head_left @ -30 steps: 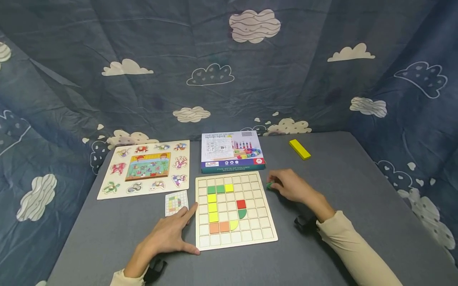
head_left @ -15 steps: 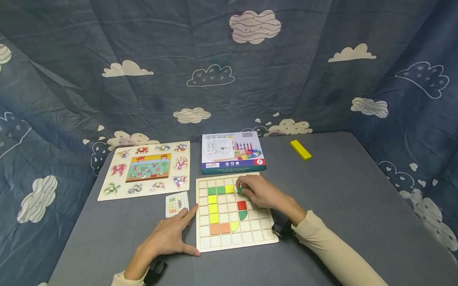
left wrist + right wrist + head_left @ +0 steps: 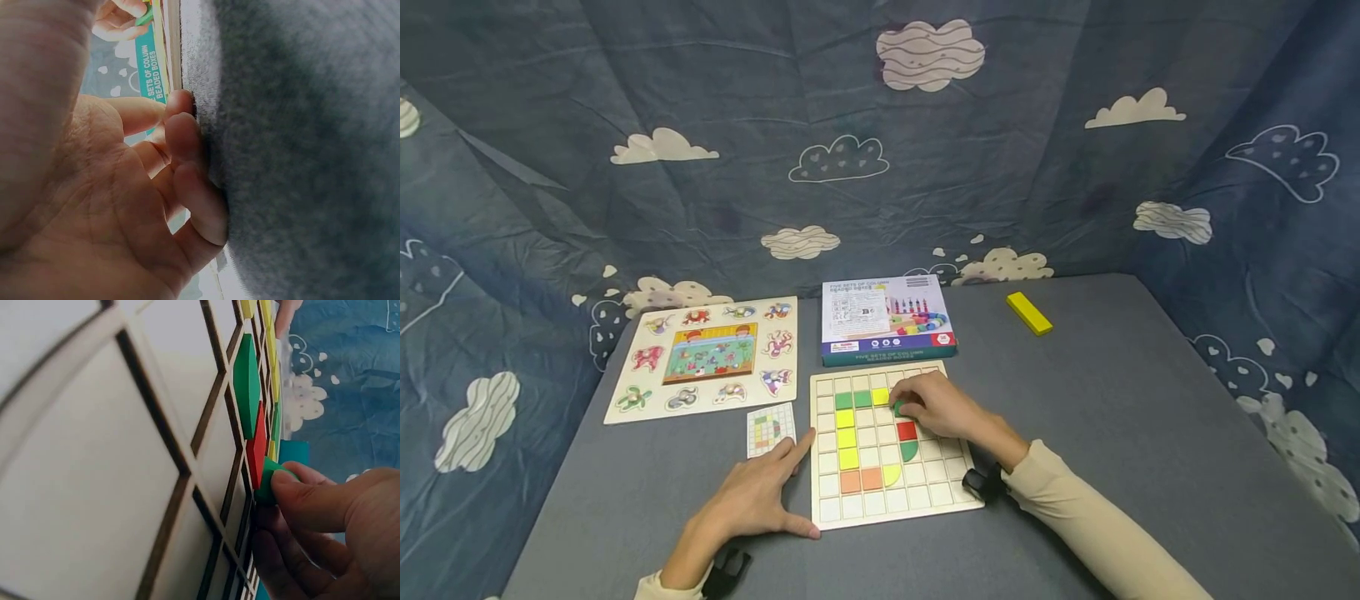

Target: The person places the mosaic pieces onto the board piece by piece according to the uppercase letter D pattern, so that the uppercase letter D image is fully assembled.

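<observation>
A pale wooden grid board [image 3: 917,498] lies on the grey table with green, yellow, orange and red tiles in some squares. My right hand [image 3: 940,407] pinches a green tile [image 3: 267,481] between thumb and fingers, low over the board's upper middle. In the right wrist view that tile stands tilted beside the red tile [image 3: 257,447], which borders a green rounded tile [image 3: 247,387]. My left hand [image 3: 760,492] rests at the board's left edge, thumb at the near left corner and index fingertip on the left side. Its fingertips [image 3: 200,206] touch the table cloth.
A small pattern card [image 3: 760,446] lies left of the board, partly under the left fingers. Behind stand a bead set box [image 3: 887,346] and, at left, a sea-animal puzzle board [image 3: 625,392]. A yellow block [image 3: 1028,313] lies at the back right.
My right hand has moved left from beyond the board's right edge with the green tile and come over the upper squares, shifting slightly further left since. The left hand has stayed put.
</observation>
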Demonstrator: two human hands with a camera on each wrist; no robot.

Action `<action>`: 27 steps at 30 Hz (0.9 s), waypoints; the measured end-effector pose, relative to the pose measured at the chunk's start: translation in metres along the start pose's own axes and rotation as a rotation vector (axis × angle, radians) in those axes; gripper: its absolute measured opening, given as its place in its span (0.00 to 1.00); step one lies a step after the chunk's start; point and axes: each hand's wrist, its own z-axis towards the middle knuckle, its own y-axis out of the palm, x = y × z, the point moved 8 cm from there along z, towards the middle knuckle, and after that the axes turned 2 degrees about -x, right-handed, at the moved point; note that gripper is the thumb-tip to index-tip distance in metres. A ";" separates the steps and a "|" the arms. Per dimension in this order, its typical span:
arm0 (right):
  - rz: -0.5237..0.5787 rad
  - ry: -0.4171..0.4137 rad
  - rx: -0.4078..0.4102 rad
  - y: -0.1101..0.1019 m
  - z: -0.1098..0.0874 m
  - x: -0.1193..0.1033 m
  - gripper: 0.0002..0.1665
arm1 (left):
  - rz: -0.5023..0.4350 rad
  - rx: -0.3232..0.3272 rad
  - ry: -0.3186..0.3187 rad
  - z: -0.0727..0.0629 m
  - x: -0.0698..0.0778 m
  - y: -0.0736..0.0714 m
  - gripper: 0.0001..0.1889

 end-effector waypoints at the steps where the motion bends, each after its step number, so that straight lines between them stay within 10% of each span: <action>1: -0.010 -0.004 0.005 0.000 0.000 0.000 0.07 | 0.000 0.000 0.001 0.000 0.000 0.000 0.70; 15: -0.222 0.034 0.069 0.003 -0.001 -0.010 0.09 | 0.002 0.010 0.003 -0.001 -0.002 -0.004 0.69; 27: -0.128 0.036 -0.036 0.000 -0.015 -0.006 0.21 | -0.034 -0.019 0.000 -0.002 -0.003 -0.001 0.70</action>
